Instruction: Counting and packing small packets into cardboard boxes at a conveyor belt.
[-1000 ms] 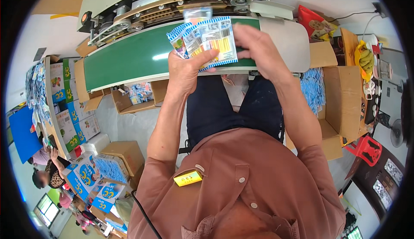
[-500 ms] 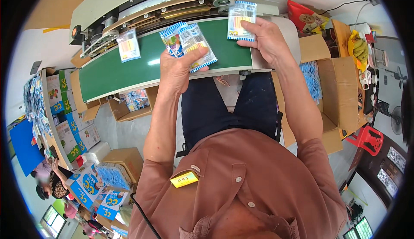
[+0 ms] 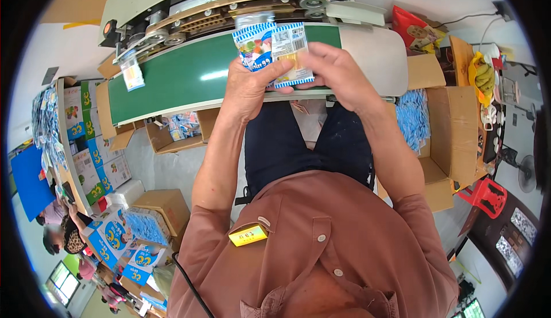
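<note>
My left hand (image 3: 248, 88) holds small flat plastic snack packets over the green conveyor belt, its thumb across their front. One colourful printed packet (image 3: 252, 43) is on the left. Overlapping it on the right is a packet (image 3: 291, 45) with its back turned up and a striped blue-and-white edge. My right hand (image 3: 338, 77) is at that packet's right side, thumb over the front and fingers partly behind, a little blurred. Behind them a blurred packet (image 3: 254, 18) lies at the sealing machine's guide belt (image 3: 229, 9). Another packet (image 3: 132, 72) rests at the left end of the green belt (image 3: 178, 83).
Open cartons stand below the belt: one at left holds loose packets (image 3: 182, 126), one at right holds blue packets (image 3: 412, 120). A red bag (image 3: 413, 25) is beyond the belt's right end. Stacked boxes (image 3: 97, 157) and other people at work are at far left.
The packet that was in my right hand is out of it, and that hand has moved left to the packets in my left hand. The packet on the belt has shifted left.
</note>
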`<state>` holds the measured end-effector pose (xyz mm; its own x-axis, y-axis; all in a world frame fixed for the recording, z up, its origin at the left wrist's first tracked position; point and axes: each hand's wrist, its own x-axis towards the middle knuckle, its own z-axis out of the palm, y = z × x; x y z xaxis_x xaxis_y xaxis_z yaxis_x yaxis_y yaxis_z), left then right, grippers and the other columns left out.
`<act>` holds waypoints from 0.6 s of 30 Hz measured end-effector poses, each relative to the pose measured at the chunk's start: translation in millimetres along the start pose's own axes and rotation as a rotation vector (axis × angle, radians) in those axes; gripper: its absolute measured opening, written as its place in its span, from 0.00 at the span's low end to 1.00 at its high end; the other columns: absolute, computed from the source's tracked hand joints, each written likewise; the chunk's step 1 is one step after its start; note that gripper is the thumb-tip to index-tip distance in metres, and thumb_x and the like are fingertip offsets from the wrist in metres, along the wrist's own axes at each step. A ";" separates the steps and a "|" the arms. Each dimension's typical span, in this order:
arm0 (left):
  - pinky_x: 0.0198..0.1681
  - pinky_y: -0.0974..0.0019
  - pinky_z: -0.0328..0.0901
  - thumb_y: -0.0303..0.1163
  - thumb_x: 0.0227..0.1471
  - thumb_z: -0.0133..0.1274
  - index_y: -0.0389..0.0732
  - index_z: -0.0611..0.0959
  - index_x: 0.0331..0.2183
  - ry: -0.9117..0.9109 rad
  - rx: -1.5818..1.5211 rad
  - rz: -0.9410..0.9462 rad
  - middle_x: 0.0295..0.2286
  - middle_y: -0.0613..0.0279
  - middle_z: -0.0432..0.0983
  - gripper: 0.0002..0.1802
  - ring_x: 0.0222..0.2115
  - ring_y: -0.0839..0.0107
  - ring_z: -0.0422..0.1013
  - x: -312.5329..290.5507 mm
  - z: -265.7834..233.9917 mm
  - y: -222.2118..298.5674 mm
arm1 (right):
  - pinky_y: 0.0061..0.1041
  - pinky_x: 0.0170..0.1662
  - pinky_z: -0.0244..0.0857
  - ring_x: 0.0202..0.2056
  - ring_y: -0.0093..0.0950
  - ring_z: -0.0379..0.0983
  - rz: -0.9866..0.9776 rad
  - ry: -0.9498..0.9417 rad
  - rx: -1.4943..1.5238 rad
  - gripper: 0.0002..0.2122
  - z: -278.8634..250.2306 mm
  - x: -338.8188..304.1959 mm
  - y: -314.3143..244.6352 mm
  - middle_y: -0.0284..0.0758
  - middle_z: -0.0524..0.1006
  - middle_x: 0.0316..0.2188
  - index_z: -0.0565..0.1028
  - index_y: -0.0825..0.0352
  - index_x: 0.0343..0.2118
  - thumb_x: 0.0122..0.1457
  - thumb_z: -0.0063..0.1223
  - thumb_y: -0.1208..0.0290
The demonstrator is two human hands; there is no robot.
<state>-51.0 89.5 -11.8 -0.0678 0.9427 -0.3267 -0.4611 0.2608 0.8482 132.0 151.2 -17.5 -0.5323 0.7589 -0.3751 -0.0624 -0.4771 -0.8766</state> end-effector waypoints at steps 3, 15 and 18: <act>0.25 0.68 0.78 0.25 0.50 0.63 0.36 0.81 0.43 0.021 -0.006 0.015 0.36 0.58 0.81 0.17 0.33 0.70 0.79 -1.1 10.6 -2.6 | 0.22 0.40 0.75 0.40 0.23 0.78 -0.115 0.007 -0.099 0.13 -1.6 -6.4 7.2 0.34 0.79 0.41 0.74 0.71 0.49 0.65 0.52 0.70; 0.20 0.74 0.68 0.26 0.46 0.67 0.38 0.82 0.34 0.078 -0.058 0.140 0.29 0.65 0.79 0.12 0.25 0.77 0.75 -0.9 17.3 -18.9 | 0.21 0.34 0.77 0.37 0.22 0.79 -0.093 0.006 -0.006 0.11 -12.1 -24.1 8.2 0.35 0.79 0.39 0.75 0.70 0.45 0.65 0.52 0.69; 0.20 0.76 0.65 0.26 0.46 0.67 0.39 0.82 0.34 0.103 -0.037 0.199 0.27 0.66 0.79 0.12 0.23 0.79 0.74 -0.2 16.8 -22.2 | 0.22 0.34 0.77 0.38 0.23 0.78 -0.103 -0.003 0.026 0.12 -10.4 -25.3 9.5 0.35 0.79 0.38 0.75 0.70 0.45 0.64 0.53 0.68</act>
<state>-25.9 87.0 -23.6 -0.2494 0.9482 -0.1969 -0.4616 0.0623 0.8849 153.7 132.1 -19.5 -0.5248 0.8029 -0.2827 -0.1389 -0.4084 -0.9022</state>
